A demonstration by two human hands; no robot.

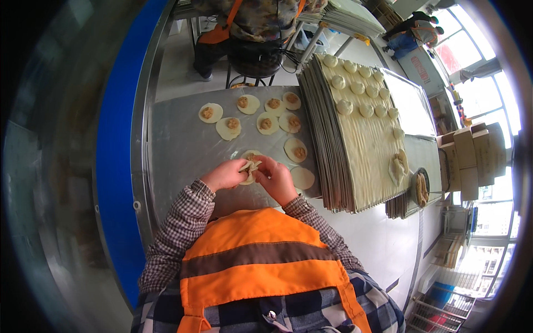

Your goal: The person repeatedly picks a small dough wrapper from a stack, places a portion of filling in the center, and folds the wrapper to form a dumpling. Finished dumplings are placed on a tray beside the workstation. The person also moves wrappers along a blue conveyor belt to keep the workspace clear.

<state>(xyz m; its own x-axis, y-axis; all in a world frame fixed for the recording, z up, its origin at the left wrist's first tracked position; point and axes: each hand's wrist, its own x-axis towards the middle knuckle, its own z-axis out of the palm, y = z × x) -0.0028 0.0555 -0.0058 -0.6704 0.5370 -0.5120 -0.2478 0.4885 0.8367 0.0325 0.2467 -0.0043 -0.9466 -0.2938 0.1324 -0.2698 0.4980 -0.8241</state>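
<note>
Both my hands are at the near side of the metal table (177,144), closed around a filled dough bun (249,170) with its edge gathered into folds. My left hand (223,175) cups it from the left. From the right, the fingers of my right hand (276,177) pinch the folded rim; part of the bun is hidden behind them. Beyond my hands lie several flat round dough wrappers topped with orange-brown filling (266,124). To the right, one filled wrapper (295,150) lies above a plain dough round (302,178).
Right of the table, a tall stack of trays (333,144) carries rows of shaped buns (357,87) on a pale sheet. A crumpled pale piece (398,167) lies near its edge, beside a bowl of filling (421,188). Across the table a person (258,25) sits on a stool (255,64).
</note>
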